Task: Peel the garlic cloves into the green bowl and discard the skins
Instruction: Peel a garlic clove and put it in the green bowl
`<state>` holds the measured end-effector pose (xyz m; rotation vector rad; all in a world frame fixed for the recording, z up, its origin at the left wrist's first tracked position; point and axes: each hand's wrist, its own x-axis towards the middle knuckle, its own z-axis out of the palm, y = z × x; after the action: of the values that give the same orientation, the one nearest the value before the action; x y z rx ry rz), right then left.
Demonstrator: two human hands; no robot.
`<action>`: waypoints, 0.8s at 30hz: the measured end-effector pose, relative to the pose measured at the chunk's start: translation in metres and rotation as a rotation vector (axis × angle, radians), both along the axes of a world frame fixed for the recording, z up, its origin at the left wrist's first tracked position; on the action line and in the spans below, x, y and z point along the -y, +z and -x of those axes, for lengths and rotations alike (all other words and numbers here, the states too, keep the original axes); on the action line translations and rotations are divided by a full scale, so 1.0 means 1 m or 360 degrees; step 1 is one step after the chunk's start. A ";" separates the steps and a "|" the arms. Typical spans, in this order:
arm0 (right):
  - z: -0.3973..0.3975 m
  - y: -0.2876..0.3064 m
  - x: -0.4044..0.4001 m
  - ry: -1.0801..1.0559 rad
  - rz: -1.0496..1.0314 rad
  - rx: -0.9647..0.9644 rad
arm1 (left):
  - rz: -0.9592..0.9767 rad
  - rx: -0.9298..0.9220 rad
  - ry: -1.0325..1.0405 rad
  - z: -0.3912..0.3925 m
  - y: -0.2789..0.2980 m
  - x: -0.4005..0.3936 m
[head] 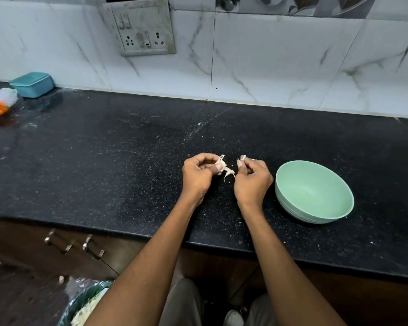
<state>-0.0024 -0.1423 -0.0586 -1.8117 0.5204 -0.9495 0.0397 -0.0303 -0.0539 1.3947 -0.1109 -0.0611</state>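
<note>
Half-peeled garlic clove [222, 166] trailing papery skin [229, 173]; green bowl [314, 192] upright.

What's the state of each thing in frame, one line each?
left hand: pinches garlic clove
garlic clove: part peeled, skin hanging
right hand: pinches skin piece
skin piece: torn off
green bowl: upright, empty
teal box: lid on
bin: open, lined

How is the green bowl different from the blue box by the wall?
The green bowl is round and open on top; the blue box is rectangular with a lid on. The bowl sits near the counter's front, beside the right hand; the box sits far left against the wall. Both rest on the black counter.
</note>
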 end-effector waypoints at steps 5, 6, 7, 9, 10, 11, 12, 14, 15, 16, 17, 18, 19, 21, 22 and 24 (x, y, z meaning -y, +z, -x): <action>-0.008 0.000 0.006 -0.0043 0.0026 -0.0142 | -0.0048 0.0049 0.0024 0.000 -0.002 0.001; -0.009 0.000 0.007 -0.0050 0.0057 -0.0186 | -0.0056 0.0054 0.0026 0.001 -0.002 0.000; -0.010 -0.001 0.007 -0.0058 0.0095 -0.0222 | -0.0066 0.0057 0.0034 0.001 -0.003 0.000; -0.008 -0.001 0.006 -0.0058 0.0146 -0.0258 | -0.0101 0.0077 0.0073 0.000 -0.004 -0.001; -0.007 0.000 0.006 -0.0061 0.0164 -0.0255 | -0.0127 0.0095 0.0099 -0.001 -0.005 -0.001; -0.006 0.000 0.005 -0.0069 0.0179 -0.0238 | -0.0151 0.0112 0.0120 -0.001 -0.005 0.000; -0.004 0.001 0.004 -0.0078 0.0193 -0.0210 | -0.0169 0.0125 0.0132 -0.001 -0.005 0.000; -0.001 0.002 0.000 -0.0023 0.0232 -0.0120 | -0.0183 0.0129 0.0131 -0.001 -0.005 0.001; 0.000 0.002 -0.002 0.0077 0.0235 -0.0062 | -0.0193 0.0126 0.0118 0.000 -0.004 0.001; 0.002 0.002 -0.005 0.0205 0.0228 -0.0018 | -0.0208 0.0126 0.0098 0.001 -0.004 0.002; 0.003 0.003 -0.007 0.0319 0.0226 0.0001 | -0.0225 0.0128 0.0078 0.001 -0.004 0.002; 0.004 0.003 -0.009 0.0393 0.0228 -0.0005 | -0.0242 0.0128 0.0065 0.002 -0.003 0.002; 0.003 0.003 -0.011 0.0425 0.0217 -0.0021 | -0.0261 0.0126 0.0062 0.003 -0.002 0.002; 0.003 0.002 -0.009 0.0412 0.0117 -0.0053 | -0.0312 0.0141 0.0066 0.004 -0.002 0.002; 0.003 0.002 -0.008 0.0396 0.0041 -0.0069 | -0.0344 0.0160 0.0067 0.005 -0.002 0.003; 0.003 0.002 -0.006 0.0379 -0.0123 -0.0104 | -0.0384 0.0188 0.0066 0.005 -0.002 0.003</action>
<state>-0.0050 -0.1368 -0.0562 -1.7932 0.3660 -0.7010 0.0348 -0.0328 -0.0564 1.6410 -0.1773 0.0442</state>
